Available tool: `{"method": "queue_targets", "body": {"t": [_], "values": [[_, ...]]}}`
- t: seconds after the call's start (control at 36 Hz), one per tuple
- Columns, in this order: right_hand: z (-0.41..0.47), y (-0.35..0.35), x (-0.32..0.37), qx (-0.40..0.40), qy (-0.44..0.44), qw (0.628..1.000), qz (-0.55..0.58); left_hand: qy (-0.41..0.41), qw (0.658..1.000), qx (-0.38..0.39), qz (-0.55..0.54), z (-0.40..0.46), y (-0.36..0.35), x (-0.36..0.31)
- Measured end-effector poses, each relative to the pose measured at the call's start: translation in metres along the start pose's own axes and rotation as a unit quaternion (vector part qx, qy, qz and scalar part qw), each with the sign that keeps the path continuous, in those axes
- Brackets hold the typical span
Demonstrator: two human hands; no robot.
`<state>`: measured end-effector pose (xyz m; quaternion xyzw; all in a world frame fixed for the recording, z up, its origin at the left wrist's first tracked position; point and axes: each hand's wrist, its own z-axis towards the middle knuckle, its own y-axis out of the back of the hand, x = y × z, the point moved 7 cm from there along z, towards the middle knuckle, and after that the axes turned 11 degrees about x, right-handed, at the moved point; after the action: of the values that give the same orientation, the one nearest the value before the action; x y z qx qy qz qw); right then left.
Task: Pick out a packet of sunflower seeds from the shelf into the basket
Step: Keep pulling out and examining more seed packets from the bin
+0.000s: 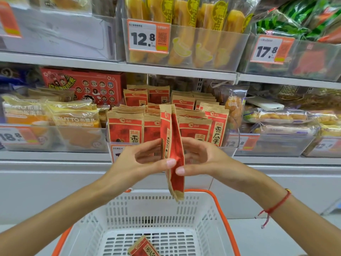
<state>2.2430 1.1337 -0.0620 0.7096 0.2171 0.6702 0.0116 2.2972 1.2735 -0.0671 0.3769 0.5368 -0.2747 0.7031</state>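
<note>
The red and kraft-brown paper packet of sunflower seeds (172,154) hangs edge-on above the white slotted plastic basket with orange handles (217,215), so its front print is mostly unreadable. The left hand (145,159) and right hand (199,157) pinch it from opposite sides, thumbs nearest the camera. A second matching packet (143,247) lies in the basket, cut off by the lower frame edge. The clear shelf bin of identical packets (227,150) is partly hidden behind the hands.

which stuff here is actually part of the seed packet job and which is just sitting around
Job: held seed packet, left hand, right hand, basket, shelf seed packets.

Lying about: bread bags, red box, price tag.
</note>
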Motion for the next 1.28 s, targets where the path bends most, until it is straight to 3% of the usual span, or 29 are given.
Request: {"method": "queue_targets", "body": {"t": [0.17,0.25,0.33,0.47,0.61,0.72,0.86,1.06,1.28], "values": [[-0.001,-0.007,-0.003,0.051,-0.017,0.998,-0.031,-0.017,0.999,0.038,-0.008,-0.002,-0.013,-0.006],[0.001,0.001,-0.004,0.003,-0.014,1.0,-0.028,-0.019,0.999,0.021,-0.027,-0.001,-0.011,-0.009],[0.0,0.01,0.0,-0.084,-0.013,0.996,-0.04,-0.042,0.997,-0.062,-0.006,-0.002,0.0,-0.015],[-0.006,0.017,0.013,-0.236,-0.029,0.953,-0.188,-0.071,0.983,-0.17,-0.001,-0.006,0.01,-0.019],[-0.011,0.01,0.023,-0.287,-0.007,0.916,-0.281,-0.082,0.978,-0.187,-0.051,-0.008,0.005,-0.023],[-0.012,0.007,0.026,-0.28,-0.005,0.903,-0.325,-0.063,0.976,-0.199,-0.054,-0.006,0.012,-0.013],[-0.017,0.018,0.029,-0.291,0.046,0.926,-0.238,-0.046,0.984,-0.169,-0.032,-0.003,0.02,-0.007],[-0.024,0.041,0.024,-0.35,0.095,0.925,-0.114,0.003,0.996,-0.093,-0.008,0.003,0.007,0.0],[-0.027,0.041,0.021,-0.365,0.11,0.921,-0.077,0.039,0.996,-0.066,-0.044,0.006,0.007,0.011]]}}
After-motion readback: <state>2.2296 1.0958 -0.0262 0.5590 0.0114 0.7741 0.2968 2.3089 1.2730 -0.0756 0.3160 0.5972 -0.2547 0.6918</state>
